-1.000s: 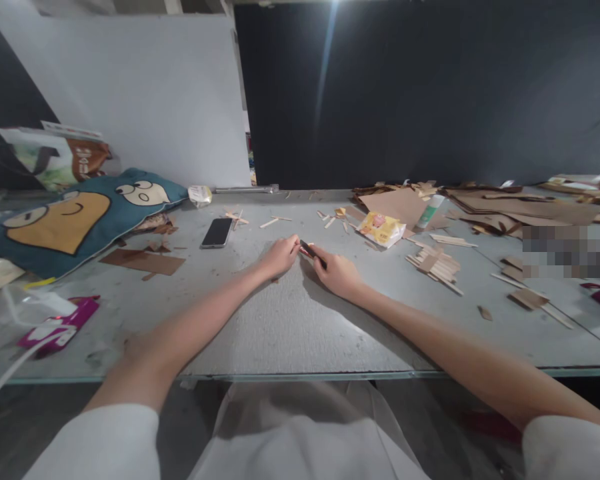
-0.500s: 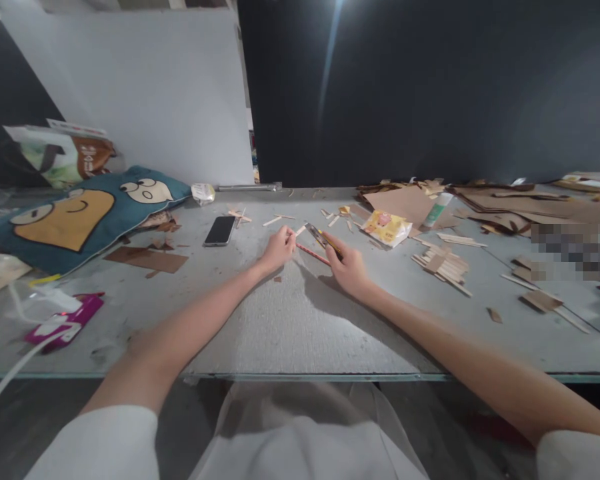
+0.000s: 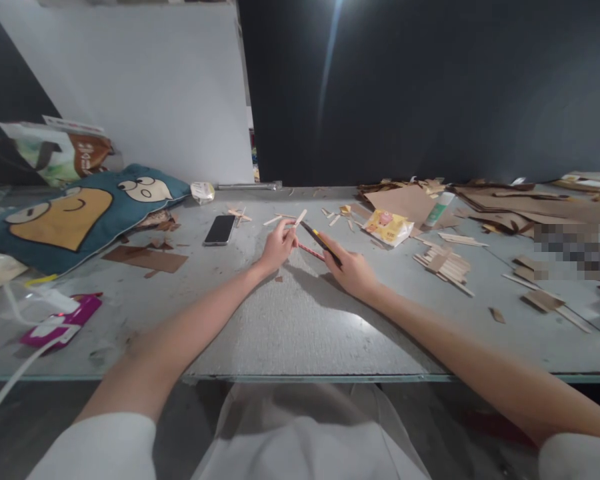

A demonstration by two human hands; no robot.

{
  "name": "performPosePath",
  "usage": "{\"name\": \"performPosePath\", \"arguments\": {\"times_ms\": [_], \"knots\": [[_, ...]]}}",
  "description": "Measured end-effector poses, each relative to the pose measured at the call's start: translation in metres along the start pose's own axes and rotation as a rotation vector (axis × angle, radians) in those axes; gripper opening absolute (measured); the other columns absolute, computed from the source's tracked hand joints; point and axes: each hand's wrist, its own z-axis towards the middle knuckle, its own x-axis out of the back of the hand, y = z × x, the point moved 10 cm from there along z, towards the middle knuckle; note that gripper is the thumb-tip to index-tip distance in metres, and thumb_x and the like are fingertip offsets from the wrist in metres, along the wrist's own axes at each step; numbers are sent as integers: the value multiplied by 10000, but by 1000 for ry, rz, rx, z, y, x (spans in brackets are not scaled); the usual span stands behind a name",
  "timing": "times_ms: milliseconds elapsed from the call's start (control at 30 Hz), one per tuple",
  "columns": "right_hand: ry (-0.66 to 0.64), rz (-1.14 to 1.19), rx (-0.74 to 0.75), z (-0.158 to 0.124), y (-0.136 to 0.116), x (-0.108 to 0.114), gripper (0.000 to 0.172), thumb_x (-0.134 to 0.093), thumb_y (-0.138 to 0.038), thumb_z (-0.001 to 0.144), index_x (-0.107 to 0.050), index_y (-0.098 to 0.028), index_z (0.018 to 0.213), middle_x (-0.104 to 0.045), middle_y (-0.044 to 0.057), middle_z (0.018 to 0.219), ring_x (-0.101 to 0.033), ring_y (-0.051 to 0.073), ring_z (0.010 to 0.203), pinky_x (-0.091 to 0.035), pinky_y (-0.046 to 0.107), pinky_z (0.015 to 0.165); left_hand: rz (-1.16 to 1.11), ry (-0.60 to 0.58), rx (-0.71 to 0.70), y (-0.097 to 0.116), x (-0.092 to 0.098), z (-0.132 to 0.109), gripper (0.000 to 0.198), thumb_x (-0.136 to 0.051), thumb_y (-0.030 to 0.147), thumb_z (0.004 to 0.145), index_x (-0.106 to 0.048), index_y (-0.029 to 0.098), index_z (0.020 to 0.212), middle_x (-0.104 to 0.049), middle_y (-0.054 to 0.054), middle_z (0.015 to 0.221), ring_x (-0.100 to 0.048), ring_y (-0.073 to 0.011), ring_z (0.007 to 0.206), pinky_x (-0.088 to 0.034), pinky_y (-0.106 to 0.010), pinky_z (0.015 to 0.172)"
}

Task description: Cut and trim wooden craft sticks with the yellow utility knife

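Near the middle of the grey table, my left hand [image 3: 279, 248] pinches a short pale wooden stick [image 3: 301, 217] that points up and away. My right hand [image 3: 351, 268] is wrapped round a yellow and black utility knife [image 3: 325, 243], its blade end close to the stick but apart from it. A thin red patterned rod [image 3: 311, 251] spans between the two hands below the knife. Which fingers hold the rod is hard to tell.
A phone [image 3: 220, 230] and a blue cushion [image 3: 95, 213] lie left, with a purple power strip [image 3: 63, 323] nearer me. To the right are a yellow packet [image 3: 387, 227], a glue stick [image 3: 439, 209], bundled wooden sticks [image 3: 445, 267] and cardboard [image 3: 520, 208].
The stick in my left hand has tipped more upright. The knife blade has turned from a flat, shiny view to a darker, edge-on one, and my right hand has rotated slightly.
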Motion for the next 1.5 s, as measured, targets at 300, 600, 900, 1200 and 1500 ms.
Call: {"name": "performPosePath", "arguments": {"times_ms": [300, 600, 900, 1200, 1500], "knots": [[12, -34, 47, 1, 1, -3, 581, -386, -337, 1082, -457, -205, 1644, -815, 88, 884, -735, 200, 682, -443, 242, 628, 33, -6, -29, 4, 0, -1, 247, -459, 358, 1081, -579, 203, 1230, -638, 23, 703, -555, -125, 567, -439, -249, 603], [17, -117, 60, 1, 6, -6, 540, -390, -352, 1084, -537, -234, 1590, -828, 79, 893, -737, 210, 644, -446, 264, 595, 378, -21, -45, 5, -3, -3, 237, -460, 243, 1060, -680, 199, 1137, -660, -7, 729, -613, -184, 675, -441, -286, 698], [-63, -171, 21, 0, 2, -15, 540, -414, -351, 1079, -522, -250, 1598, -840, 86, 955, -774, 236, 713, -488, 283, 636, 467, -64, 5, -4, -7, -4, 211, -509, 187, 1023, -672, 221, 1152, -702, -40, 799, -668, -244, 779, -460, -315, 751], [-101, -148, -45, 2, 3, -17, 536, -411, -343, 1082, -516, -264, 1602, -842, 95, 995, -791, 259, 780, -500, 299, 674, 475, -89, 21, -8, -6, -4, 148, -506, 246, 1027, -638, 225, 1093, -706, -43, 810, -667, -254, 803, -480, -336, 776], [-114, -166, -76, 2, 3, -15, 543, -414, -349, 1079, -511, -277, 1609, -843, 102, 996, -792, 268, 801, -498, 298, 687, 466, -78, 77, -13, -4, -3, 204, -529, 250, 1028, -600, 213, 1216, -733, -66, 888, -692, -260, 878, -497, -345, 848]]}}
